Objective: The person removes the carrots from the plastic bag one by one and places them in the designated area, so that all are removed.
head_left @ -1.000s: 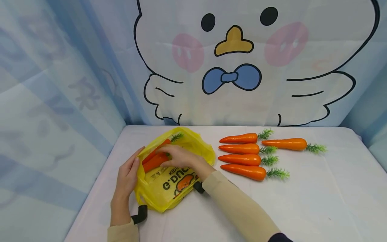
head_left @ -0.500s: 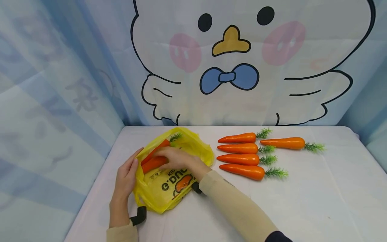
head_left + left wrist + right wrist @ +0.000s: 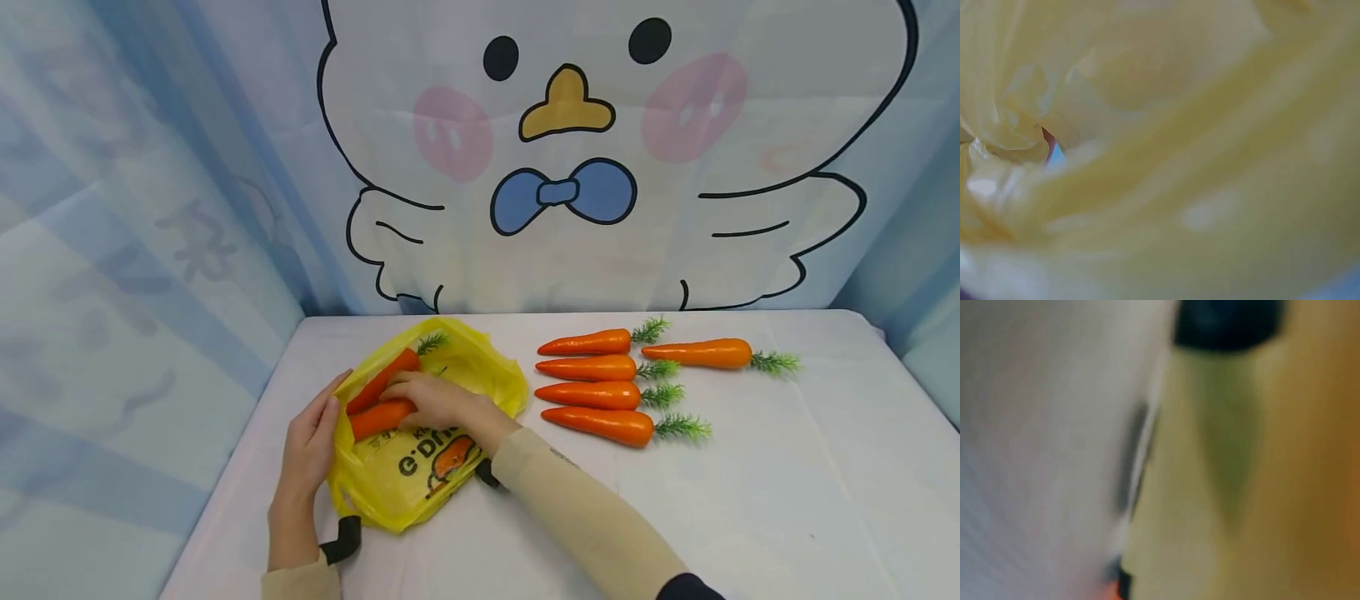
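Note:
In the head view a yellow plastic bag (image 3: 375, 492) lies on the table's left part with its mouth spread wide. Two orange carrots lie inside: an upper carrot (image 3: 384, 381) with a green top, and a lower carrot (image 3: 381, 418). The right hand (image 3: 438, 404) reaches into the bag and grips the lower carrot's thick end, hiding its top. The left hand (image 3: 309, 442) holds the bag's left rim, thumb over the edge. Yellow plastic (image 3: 1197, 162) fills the left wrist view; the right wrist view is blurred, with yellow plastic (image 3: 1179, 550) at its right.
Four carrots are stacked in a column right of the bag, the lowest carrot (image 3: 600, 424) nearest the front. Another carrot (image 3: 701, 353) lies further right. A white cloth covers the table (image 3: 787, 500); a printed curtain (image 3: 570, 267) stands behind it.
The right hand and the lower carrot have shifted slightly toward the front and left inside the bag. The camera's view has drifted a little. The left hand keeps its hold on the rim.

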The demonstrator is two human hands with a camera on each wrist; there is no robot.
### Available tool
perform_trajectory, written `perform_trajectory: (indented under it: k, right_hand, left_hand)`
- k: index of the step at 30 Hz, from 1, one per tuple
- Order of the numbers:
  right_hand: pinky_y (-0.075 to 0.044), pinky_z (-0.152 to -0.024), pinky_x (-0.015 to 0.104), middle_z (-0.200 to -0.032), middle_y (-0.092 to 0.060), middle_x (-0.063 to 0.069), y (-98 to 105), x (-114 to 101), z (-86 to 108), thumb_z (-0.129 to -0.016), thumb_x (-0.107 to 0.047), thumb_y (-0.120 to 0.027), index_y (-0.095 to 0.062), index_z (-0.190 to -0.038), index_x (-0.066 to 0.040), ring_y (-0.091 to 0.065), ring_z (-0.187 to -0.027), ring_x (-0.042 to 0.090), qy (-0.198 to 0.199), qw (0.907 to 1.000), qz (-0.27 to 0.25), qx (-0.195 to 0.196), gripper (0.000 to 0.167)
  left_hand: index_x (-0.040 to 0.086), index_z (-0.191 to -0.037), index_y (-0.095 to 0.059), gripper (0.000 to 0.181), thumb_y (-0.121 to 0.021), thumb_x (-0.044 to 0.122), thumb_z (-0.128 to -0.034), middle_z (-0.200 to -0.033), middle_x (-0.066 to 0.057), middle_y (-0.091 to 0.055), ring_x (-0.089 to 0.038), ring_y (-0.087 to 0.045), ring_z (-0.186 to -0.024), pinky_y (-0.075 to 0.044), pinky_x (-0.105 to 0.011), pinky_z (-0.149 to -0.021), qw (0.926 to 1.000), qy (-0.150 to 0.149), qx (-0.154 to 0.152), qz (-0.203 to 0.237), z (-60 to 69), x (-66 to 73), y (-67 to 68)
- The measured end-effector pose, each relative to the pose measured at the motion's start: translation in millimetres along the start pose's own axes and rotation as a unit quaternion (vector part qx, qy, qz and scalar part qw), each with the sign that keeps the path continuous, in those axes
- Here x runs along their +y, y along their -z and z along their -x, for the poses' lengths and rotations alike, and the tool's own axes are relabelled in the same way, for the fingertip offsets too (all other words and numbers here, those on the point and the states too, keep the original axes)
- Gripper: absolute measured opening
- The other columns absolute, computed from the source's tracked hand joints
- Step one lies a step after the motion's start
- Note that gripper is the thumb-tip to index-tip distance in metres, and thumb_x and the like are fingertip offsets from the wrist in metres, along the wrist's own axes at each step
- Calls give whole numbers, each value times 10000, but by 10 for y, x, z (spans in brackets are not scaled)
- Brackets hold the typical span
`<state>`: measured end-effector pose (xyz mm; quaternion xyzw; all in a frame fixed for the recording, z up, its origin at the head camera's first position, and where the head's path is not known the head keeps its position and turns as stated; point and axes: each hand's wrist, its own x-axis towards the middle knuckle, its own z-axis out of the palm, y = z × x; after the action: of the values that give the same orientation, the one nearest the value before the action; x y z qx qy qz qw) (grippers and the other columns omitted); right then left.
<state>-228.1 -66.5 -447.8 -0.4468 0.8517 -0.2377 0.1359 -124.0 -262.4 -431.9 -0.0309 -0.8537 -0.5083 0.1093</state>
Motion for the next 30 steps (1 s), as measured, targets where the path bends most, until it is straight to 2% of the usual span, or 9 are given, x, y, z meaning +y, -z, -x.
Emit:
perform_trajectory:
  k: [7, 14, 17, 22, 30]
  right_hand:
    - [-333, -1124, 254, -1452, -509, 10, -5, -9, 12, -960, -173, -718, -607, -1392, -143, -486, -1275, 151, -88, 9999, 82, -68, 447]
    - [-361, -1094, 250, -1387, -558, 32, 12, -17, 27, -939, -122, -726, -620, -1349, -117, -501, -1234, 161, -68, 9999, 110, -61, 423]
    - [-365, -1089, 252, -1393, -547, 37, 7, -11, 22, -936, -123, -720, -613, -1363, -115, -499, -1225, 165, -49, 9996, 248, -89, 440]
    - [-350, -1108, 259, -1430, -510, 41, -6, -6, 26, -952, -180, -723, -590, -1410, -127, -483, -1250, 174, -68, 9989, 403, -231, 480]
    - [-351, -1108, 257, -1441, -527, 11, -10, -24, 43, -948, -196, -735, -596, -1410, -144, -481, -1274, 158, -200, 9991, 245, -271, 485]
  left_hand:
    - [88, -1504, -490, 457, -363, 296, -1118, -1521, -64, -484, -235, -403, -1421, -297, -93, -1054, 9998, 203, -47, 36, 19, 1, 5]
    - [59, -1478, -518, 413, -389, 206, -1114, -1500, -93, -502, -255, -422, -1401, -292, -76, -1047, 9998, -141, 31, 154, 12, -22, 7]
    - [54, -1472, -524, 408, -393, 198, -1113, -1496, -95, -506, -254, -425, -1399, -294, -79, -1049, 9997, -185, 46, 170, 4, -18, 6]
    - [68, -1488, -508, 422, -381, 224, -1116, -1511, -89, -491, -244, -413, -1411, -288, -76, -1045, 9999, -34, -21, 95, 1, -8, 4]
    - [66, -1492, -501, 428, -375, 229, -1117, -1515, -99, -486, -256, -413, -1412, -291, -83, -1048, 10000, 44, -54, 43, 4, -5, 12]
